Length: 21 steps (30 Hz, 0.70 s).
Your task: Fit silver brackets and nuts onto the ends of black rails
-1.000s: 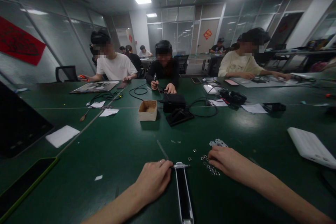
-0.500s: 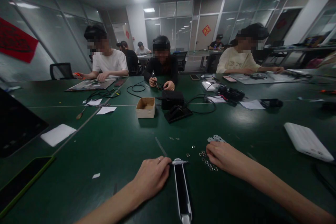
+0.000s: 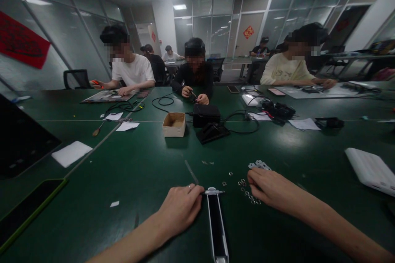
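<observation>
My left hand (image 3: 180, 205) is closed, its fingertips pinching the left end of a thin, light crosspiece (image 3: 214, 192). That crosspiece lies across the far end of a long, narrow white-edged frame (image 3: 210, 218) with a dark middle. My right hand (image 3: 269, 185) reaches in from the right with bent fingers, over the near edge of a small pile of grey metal plates (image 3: 259, 164). Whatever is between its fingertips is hidden. Several small metal rings or nuts (image 3: 247, 193) lie scattered just left of and beneath it. A thin clear strip (image 3: 191, 171) lies beyond my left hand.
Ahead on the green table stand an open cardboard box (image 3: 174, 130) and a black device (image 3: 206, 116) with cables. A green-edged phone (image 3: 33, 209) and dark screen (image 3: 23, 141) are left, a white power bank (image 3: 370, 168) right. Co-workers sit across the table.
The view has shifted slightly, so most things sit a little further right. Both my hands keep nearly the same places, with only slight movement in the right fingers.
</observation>
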Each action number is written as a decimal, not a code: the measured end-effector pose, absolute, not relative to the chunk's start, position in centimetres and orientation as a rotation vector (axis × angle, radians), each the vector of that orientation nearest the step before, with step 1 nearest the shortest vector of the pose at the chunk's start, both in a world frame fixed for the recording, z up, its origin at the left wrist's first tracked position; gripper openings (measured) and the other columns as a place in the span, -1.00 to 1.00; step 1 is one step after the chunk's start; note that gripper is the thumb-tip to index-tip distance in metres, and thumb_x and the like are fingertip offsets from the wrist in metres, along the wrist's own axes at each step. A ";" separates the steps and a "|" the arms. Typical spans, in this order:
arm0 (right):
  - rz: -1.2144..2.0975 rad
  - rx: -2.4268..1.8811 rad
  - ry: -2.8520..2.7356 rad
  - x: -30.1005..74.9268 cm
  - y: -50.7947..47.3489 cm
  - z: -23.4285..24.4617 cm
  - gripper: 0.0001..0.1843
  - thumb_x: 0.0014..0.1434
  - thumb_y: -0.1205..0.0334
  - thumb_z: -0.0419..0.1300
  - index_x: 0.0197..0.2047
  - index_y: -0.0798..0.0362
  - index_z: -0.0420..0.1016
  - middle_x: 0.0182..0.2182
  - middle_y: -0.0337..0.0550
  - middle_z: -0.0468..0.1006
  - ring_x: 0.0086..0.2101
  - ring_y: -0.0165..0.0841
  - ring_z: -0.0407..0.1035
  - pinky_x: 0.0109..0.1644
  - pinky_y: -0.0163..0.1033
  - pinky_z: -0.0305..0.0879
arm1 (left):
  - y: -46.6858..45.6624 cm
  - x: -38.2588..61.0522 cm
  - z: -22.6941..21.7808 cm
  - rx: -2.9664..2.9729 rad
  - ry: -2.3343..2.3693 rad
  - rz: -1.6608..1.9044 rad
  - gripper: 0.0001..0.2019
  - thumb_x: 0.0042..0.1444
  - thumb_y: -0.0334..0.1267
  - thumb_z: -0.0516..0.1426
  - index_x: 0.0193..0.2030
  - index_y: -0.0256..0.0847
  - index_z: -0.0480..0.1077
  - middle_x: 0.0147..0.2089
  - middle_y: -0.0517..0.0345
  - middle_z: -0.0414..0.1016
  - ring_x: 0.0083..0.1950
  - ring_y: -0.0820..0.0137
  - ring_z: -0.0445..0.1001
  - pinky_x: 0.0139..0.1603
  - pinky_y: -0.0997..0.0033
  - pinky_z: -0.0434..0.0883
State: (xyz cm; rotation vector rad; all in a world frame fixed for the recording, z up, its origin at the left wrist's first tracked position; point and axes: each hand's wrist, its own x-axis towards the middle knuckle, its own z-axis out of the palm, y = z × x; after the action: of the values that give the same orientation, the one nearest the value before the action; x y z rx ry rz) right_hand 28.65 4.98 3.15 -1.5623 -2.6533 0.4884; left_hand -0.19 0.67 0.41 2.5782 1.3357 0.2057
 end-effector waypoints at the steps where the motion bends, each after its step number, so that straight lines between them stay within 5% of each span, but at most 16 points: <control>1: 0.493 -1.547 -2.653 28.7 5.0 3.2 -0.84 0.17 0.32 0.01 -0.34 0.09 0.41 -0.34 -0.05 0.45 -0.39 -0.30 0.36 -0.33 -0.19 0.29 | 0.7 -0.2 0.4 2.576 1.338 0.207 -0.77 0.30 -0.35 -0.13 -0.01 -0.19 0.27 -0.19 0.10 0.47 -0.28 0.31 0.49 -0.26 0.30 0.44; 13: 0.411 -1.512 -2.597 29.1 5.8 2.2 -0.77 0.25 0.34 -0.02 -0.16 0.16 0.43 -0.27 0.01 0.48 -0.32 -0.26 0.41 -0.24 -0.12 0.38 | 0.8 -0.2 0.0 2.577 1.330 0.254 -0.78 0.29 -0.35 -0.12 0.00 -0.17 0.25 -0.19 0.12 0.48 -0.26 0.33 0.49 -0.25 0.34 0.42; 21: 0.492 -1.192 -2.452 25.4 2.8 1.7 -0.70 0.21 0.38 -0.02 -0.06 0.12 0.45 -0.29 -0.05 0.52 -0.33 -0.34 0.43 -0.31 -0.27 0.40 | 0.8 -0.2 0.2 2.580 1.328 0.263 -0.79 0.28 -0.36 -0.10 -0.01 -0.18 0.26 -0.20 0.11 0.48 -0.28 0.34 0.49 -0.25 0.36 0.43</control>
State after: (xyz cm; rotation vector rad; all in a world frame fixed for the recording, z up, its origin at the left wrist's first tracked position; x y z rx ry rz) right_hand 25.40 2.83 1.72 -1.1922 -2.4524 0.4925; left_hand -0.21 0.82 0.20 2.5805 1.3278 0.2632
